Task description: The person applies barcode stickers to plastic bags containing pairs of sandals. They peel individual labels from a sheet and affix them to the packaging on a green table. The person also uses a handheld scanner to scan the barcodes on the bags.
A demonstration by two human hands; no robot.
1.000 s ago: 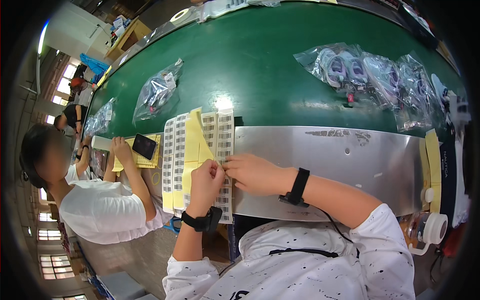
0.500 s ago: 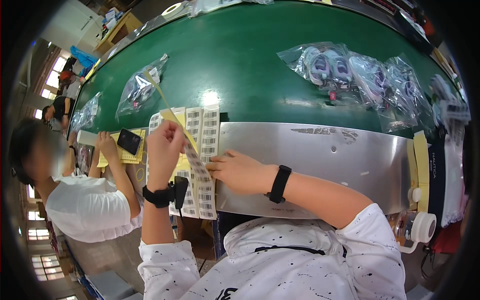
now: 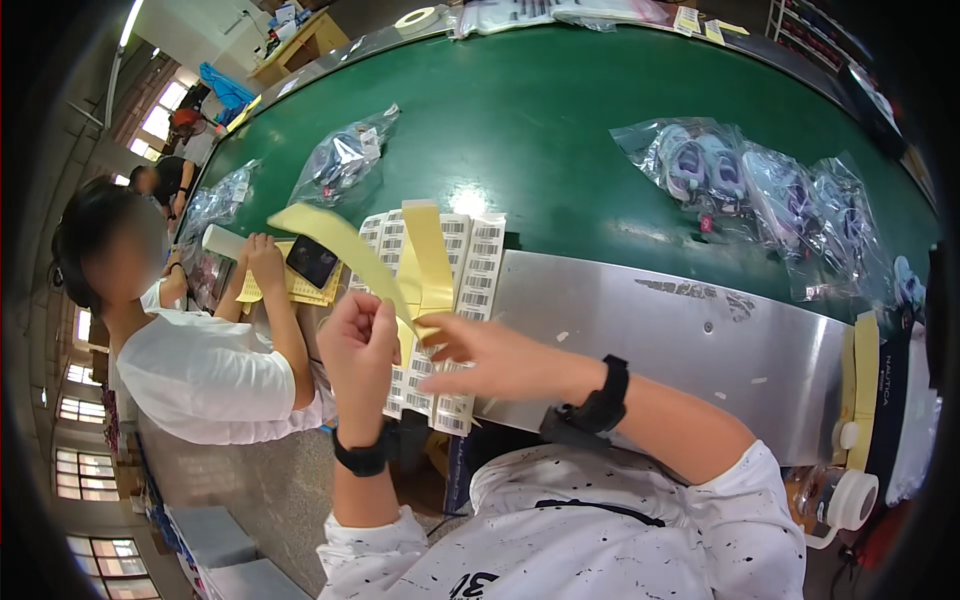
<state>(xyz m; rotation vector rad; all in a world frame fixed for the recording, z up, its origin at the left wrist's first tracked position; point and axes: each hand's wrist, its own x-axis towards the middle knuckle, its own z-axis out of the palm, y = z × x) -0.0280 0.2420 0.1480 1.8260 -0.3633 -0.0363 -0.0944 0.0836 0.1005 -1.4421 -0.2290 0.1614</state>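
Observation:
My left hand [image 3: 362, 338] is closed in a pinch on a long sticker strip [image 3: 345, 238], whose plain yellow backing shows as it curls up to the left. My right hand [image 3: 500, 355], a little blurred, hovers just right of it over the label sheets, fingers apart and fingertips close to the strip's lower end. Under both hands lie white sheets of barcode stickers [image 3: 484, 268], side by side and overhanging the table's near edge. A loose yellow backing strip [image 3: 428, 245] lies across them.
A metal plate [image 3: 650, 330] covers the near tabletop. Bagged shoes [image 3: 700, 165] lie on the green table [image 3: 530, 110], with another clear bag [image 3: 345, 155] farther left. A co-worker [image 3: 215, 370] sits left beside a phone [image 3: 312, 260]. At right stands a bottle [image 3: 835, 500].
The strip in my left hand has swung, showing its yellow back and curling left. My right hand has lifted off the sheets. The whole view has shifted, moving the scene rightward.

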